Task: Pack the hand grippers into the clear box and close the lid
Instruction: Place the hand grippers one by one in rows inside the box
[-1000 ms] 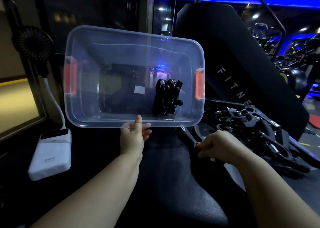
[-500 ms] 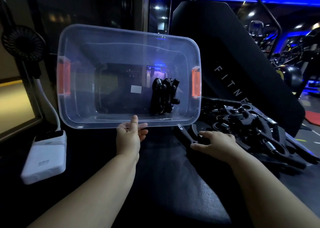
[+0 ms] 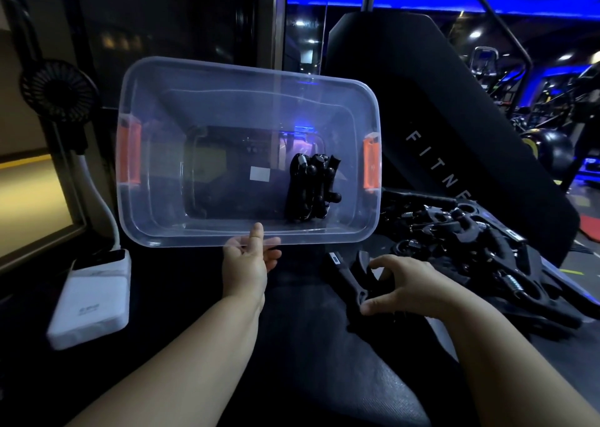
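The clear box with orange latches is tilted up so its opening faces me. My left hand holds its near rim, thumb over the edge. A few black hand grippers lie bunched inside at the right end. My right hand curls its fingers and thumb round a black hand gripper on the black bench pad. A pile of several more black hand grippers with steel springs lies to the right. No lid is in view.
A white power bank lies at the left with a white cable and a small black fan above it. A black padded backrest rises behind the pile. Gym machines stand at the far right.
My right hand has drawn back toward me along the bench and curled round one hand gripper. The box and my left hand have stayed where they were.
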Tool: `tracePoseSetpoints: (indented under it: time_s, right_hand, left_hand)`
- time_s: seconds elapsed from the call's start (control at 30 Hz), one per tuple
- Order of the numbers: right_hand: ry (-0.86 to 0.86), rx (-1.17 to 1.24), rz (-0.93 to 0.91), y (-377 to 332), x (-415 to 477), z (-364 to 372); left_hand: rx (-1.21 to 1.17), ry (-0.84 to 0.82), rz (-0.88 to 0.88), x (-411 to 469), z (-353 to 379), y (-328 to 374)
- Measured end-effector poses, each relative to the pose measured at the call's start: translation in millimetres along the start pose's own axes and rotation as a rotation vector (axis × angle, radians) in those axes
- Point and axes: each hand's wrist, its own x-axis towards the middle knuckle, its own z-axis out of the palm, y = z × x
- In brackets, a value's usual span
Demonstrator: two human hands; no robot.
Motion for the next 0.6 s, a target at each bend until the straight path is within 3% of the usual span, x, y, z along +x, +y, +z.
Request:
tracePoseSetpoints:
  time_s: [0.37, 0.6]
  right_hand:
    - [0.069, 0.139, 0.001, -16, -7, 0]
    - [0.068, 0.089, 0.076, -22, -7, 2]
  left_hand:
    - [-0.018, -0.008, -0.010, -1, 0, 0]
    - [-0.008, -0.007, -0.011, 1, 0, -1]
